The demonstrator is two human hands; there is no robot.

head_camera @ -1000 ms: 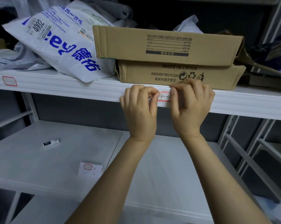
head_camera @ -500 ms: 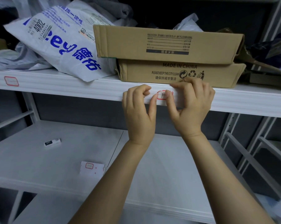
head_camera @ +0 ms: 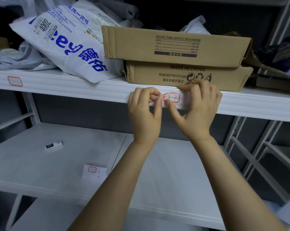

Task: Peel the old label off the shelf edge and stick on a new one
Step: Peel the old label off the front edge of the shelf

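Stacked cardboard boxes (head_camera: 174, 45) beside a white printed bag (head_camera: 69, 47)

The one view, worn on the head, looks forward and slightly down at a white shelf edge (head_camera: 91, 90) crossing mid-frame. It is near enough that the left hand (head_camera: 146, 112) and right hand (head_camera: 197, 110) meet at a label (head_camera: 173, 97) just above centre. Its wide lens takes in boxes (head_camera: 174, 44) at upper centre and a lower shelf (head_camera: 41, 164) at lower left.
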